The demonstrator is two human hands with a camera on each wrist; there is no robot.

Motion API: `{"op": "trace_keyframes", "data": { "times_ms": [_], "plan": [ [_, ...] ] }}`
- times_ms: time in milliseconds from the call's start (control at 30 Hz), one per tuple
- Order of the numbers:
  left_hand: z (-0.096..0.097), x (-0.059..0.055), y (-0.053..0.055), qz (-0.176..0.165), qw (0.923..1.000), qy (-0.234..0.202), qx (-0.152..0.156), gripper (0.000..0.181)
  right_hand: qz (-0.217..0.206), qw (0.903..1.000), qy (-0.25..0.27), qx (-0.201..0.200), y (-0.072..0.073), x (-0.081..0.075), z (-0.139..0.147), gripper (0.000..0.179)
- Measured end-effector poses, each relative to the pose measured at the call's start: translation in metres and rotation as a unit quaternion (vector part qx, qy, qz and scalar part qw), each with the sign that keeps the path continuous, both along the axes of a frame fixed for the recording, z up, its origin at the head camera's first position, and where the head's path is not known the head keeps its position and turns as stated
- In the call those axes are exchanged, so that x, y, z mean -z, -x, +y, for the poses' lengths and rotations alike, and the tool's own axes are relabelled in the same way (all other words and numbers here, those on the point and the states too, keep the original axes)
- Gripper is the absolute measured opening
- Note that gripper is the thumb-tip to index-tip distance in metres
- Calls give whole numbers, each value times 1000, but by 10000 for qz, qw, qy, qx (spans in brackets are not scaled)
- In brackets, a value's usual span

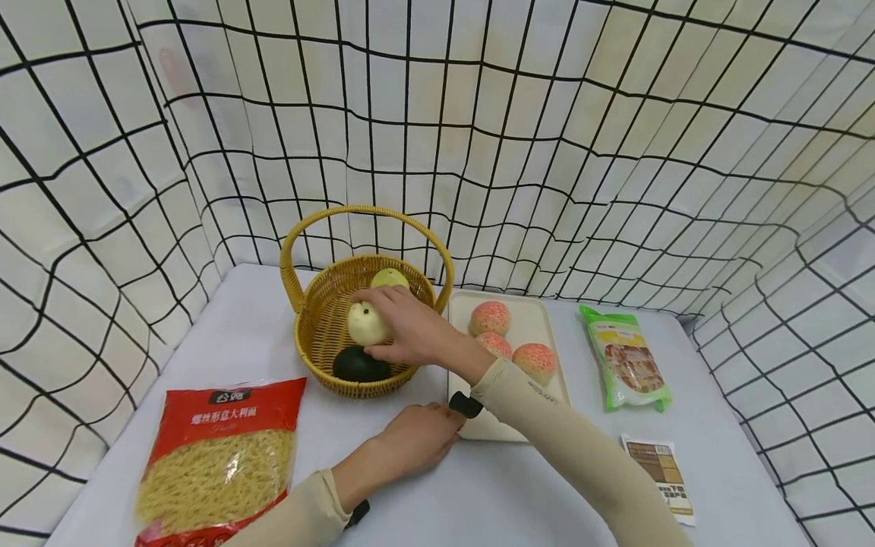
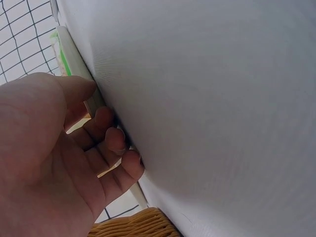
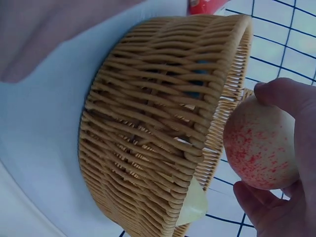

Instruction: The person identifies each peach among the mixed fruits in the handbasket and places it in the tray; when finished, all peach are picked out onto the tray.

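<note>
My right hand (image 1: 403,323) is over the wicker basket (image 1: 304,346), its thumb and fingers gripping a round peach (image 3: 261,143). The peach is pale, with red speckles on one side and a dark dot seen from above. In the right wrist view it sits just past the basket rim. Inside the basket are a dark green avocado (image 1: 358,365) and a yellow-green fruit (image 1: 390,279). My left hand (image 1: 413,437) rests low at the front left edge of the cream tray (image 1: 492,429). Its loosely curled fingertips (image 2: 131,160) lie by the white tabletop, holding nothing visible.
On the tray sit three pink-speckled rounds (image 1: 535,363). A red-topped pasta bag (image 1: 219,460) lies front left. Right of the tray are a green packet (image 1: 625,357) and a small brown-and-white packet (image 1: 659,475). Black netting (image 1: 478,140) over white cloth encloses the table.
</note>
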State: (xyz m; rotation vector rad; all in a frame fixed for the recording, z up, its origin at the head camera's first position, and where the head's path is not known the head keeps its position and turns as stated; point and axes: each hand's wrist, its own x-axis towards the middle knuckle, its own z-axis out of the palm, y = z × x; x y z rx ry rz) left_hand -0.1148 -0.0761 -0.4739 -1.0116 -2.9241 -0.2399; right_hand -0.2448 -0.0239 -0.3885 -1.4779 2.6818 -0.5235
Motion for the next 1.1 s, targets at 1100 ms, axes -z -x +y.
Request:
{"op": "trace_keyframes", "data": {
  "times_ms": [1100],
  "plan": [
    [-2, 1, 2, 383, 9989, -242, 148, 18, -192, 9872, 1572, 192, -27, 7, 76, 75]
  ]
}}
